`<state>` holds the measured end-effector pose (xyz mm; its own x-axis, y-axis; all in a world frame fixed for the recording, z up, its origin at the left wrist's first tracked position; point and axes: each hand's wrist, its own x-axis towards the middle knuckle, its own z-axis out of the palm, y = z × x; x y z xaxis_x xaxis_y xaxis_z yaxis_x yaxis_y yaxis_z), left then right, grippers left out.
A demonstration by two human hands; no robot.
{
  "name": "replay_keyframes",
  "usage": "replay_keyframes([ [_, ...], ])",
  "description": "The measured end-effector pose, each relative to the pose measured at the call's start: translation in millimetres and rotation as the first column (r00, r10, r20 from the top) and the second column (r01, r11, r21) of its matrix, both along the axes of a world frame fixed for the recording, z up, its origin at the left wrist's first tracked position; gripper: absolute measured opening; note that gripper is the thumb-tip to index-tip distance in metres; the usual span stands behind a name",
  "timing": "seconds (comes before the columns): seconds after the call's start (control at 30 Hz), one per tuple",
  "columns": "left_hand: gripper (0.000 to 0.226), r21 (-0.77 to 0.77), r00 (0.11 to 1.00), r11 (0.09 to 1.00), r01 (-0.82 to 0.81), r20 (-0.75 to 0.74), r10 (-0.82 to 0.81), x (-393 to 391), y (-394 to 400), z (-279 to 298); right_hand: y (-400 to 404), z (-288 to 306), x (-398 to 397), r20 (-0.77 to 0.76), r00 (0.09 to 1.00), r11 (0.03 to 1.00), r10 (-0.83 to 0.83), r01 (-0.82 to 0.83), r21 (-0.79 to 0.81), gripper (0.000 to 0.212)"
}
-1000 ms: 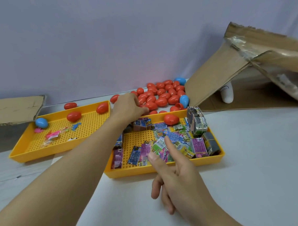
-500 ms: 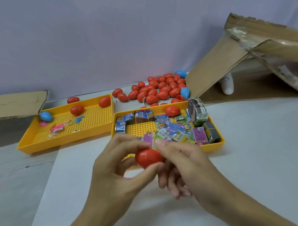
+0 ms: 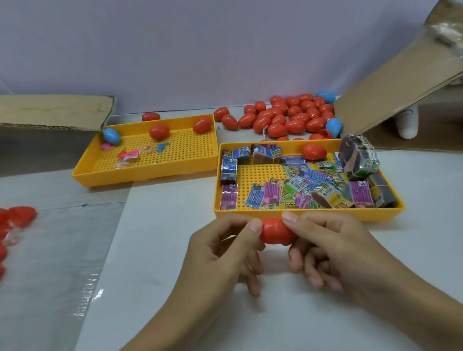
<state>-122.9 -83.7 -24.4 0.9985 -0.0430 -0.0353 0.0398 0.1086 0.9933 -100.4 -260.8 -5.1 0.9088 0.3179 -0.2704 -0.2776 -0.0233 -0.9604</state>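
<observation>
Both hands have drawn the red egg (image 3: 276,234) nearer; left hand (image 3: 223,251) and right hand (image 3: 332,250) pinch its ends just before the near yellow tray's (image 3: 333,216) front edge. Bare worktop (image 3: 159,258) spreads leftward; loose eggs (image 3: 289,117) crowd the far edge.

I hold one red plastic egg (image 3: 276,233), smooth and glossy. It looks whole, and I can make out no seam. It lies on its side, long axis running left to right, just on the near side of the front wall of the yellow tray (image 3: 359,215). My left hand (image 3: 223,252) pinches its left end and my right hand (image 3: 332,250) its right end, so only its middle shows.
</observation>
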Motion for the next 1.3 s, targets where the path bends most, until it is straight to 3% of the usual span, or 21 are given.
replay_keyframes([
  [0.33, 0.016, -0.074, 0.998, 0.996, 0.059, 0.02, -0.058, 2, 5, -8, -2, -2, -6, 0.142, 0.99, 0.999, -0.013, 0.006, 0.047, 0.027],
  [0.5, 0.035, -0.187, 0.998, 0.981, 0.044, 0.06, -0.034, 3, 8, -12, -4, -2, -5, 0.268, 0.963, 1.0, -0.011, 0.01, 0.003, 0.029],
  [0.67, 0.034, -0.125, 0.982, 0.99, 0.069, 0.182, -0.046, 4, 7, -13, -6, -3, -4, 0.399, 0.917, 0.997, -0.002, 0.034, -0.074, 0.032],
  [0.83, 0.035, -0.125, 0.98, 0.989, 0.084, 0.191, -0.059, 4, 7, -14, -7, -3, -3, 0.42, 0.907, 0.997, 0.002, 0.032, -0.075, 0.028],
  [1.07, 0.023, -0.188, 0.997, 0.981, 0.05, 0.069, -0.038, 5, 7, -8, -6, -1, -5, 0.354, 0.935, 0.999, -0.025, 0.036, -0.025, 0.023],
  [1.17, 0.022, -0.144, 0.999, 0.989, 0.025, 0.024, -0.022, 4, 4, -5, -6, -1, -6, 0.334, 0.942, 0.999, -0.019, 0.035, -0.041, 0.018],
  [1.3, 0.039, -0.017, 1.0, 1.0, 0.001, 0.018, 0.0, 3, 1, -3, -4, -2, -6, 0.312, 0.95, 0.996, -0.001, 0.027, -0.08, 0.034],
])
